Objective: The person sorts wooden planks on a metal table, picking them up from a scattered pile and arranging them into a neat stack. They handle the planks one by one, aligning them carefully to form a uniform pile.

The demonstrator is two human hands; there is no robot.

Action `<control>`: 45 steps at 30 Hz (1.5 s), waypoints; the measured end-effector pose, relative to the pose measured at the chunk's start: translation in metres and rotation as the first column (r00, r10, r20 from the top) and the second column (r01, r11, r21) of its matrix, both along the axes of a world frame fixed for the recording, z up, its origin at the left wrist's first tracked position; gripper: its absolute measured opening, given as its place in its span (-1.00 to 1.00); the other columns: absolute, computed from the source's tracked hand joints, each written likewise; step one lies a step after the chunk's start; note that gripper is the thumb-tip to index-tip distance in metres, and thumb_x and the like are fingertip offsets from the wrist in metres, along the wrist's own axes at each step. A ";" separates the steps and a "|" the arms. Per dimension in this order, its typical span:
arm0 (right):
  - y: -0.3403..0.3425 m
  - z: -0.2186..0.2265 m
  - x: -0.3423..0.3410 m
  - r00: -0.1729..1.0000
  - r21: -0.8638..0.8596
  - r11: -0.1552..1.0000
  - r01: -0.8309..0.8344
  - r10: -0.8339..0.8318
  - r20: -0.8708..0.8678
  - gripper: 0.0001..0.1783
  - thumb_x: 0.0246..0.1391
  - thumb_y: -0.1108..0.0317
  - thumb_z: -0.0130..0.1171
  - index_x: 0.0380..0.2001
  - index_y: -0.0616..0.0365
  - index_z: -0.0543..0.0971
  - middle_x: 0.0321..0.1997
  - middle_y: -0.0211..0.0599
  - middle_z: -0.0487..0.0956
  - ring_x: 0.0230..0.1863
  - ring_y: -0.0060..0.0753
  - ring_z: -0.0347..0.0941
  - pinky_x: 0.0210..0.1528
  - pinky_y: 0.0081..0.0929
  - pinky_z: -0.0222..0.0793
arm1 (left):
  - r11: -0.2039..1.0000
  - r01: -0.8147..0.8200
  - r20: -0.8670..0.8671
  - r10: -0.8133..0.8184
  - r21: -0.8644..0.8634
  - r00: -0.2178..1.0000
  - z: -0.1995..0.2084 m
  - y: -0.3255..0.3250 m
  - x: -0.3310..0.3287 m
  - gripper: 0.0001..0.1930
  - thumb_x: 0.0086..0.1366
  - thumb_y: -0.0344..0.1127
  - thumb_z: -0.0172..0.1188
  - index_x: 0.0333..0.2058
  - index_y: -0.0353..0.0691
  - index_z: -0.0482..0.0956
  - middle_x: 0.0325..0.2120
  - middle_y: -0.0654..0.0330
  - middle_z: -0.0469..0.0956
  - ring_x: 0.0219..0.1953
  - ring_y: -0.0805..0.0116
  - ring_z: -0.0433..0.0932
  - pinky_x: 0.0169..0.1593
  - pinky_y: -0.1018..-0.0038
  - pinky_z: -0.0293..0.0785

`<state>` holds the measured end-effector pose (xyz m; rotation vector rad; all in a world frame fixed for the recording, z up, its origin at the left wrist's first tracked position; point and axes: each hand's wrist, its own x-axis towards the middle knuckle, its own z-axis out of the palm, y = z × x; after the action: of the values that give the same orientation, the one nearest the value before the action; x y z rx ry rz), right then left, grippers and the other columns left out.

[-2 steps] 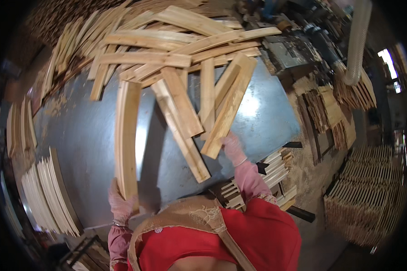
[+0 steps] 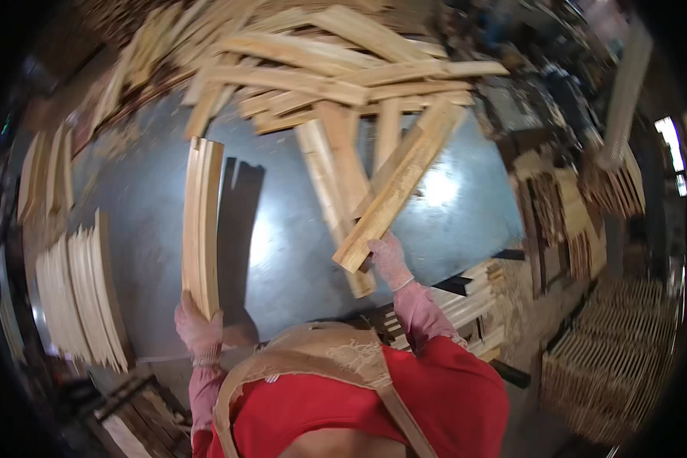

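Gloved and closed, my left hand (image 2: 198,324) grips the near end of a few wooden boards (image 2: 202,221) pressed together, which point away from me above the left part of the metal table. Their shadow falls on the table to the right. My right hand (image 2: 390,262), also gloved, is closed round the near end of a pale plank (image 2: 401,187) that slants toward the far right. Under and beside that plank lie more boards, among them a two-toned one (image 2: 324,179). The fingers beneath the plank are partly hidden.
A jumbled heap of boards (image 2: 305,57) covers the table's far side. Stacked strips (image 2: 84,294) stand along the left edge of the metal table (image 2: 153,183). Slatted stacks (image 2: 611,359) and a machine with a ribbed hose (image 2: 626,99) are on the right.
My left hand has shifted the held boards leftward, away from the loose boards. My right hand has swung the pale plank's near end slightly left. The whole view has turned a little.
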<state>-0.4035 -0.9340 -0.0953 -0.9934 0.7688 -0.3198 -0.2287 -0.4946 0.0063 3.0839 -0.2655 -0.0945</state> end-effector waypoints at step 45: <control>0.418 0.140 0.265 0.582 -0.763 0.382 -0.522 0.813 0.009 -0.52 0.35 0.54 0.14 0.31 0.31 0.51 0.21 -0.15 0.66 0.31 -0.18 0.53 0.47 -0.25 0.31 | 0.668 -0.650 -0.036 0.687 -0.361 0.726 0.057 0.438 -0.086 -0.65 0.37 0.08 0.28 -0.12 -0.05 0.71 -0.29 0.08 0.72 -0.15 -0.03 0.70 -0.07 0.11 0.59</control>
<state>-0.1382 -0.5157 0.0445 -1.8264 -0.2629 -0.0341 -0.3148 -0.0564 0.0630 2.6137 0.7817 0.1315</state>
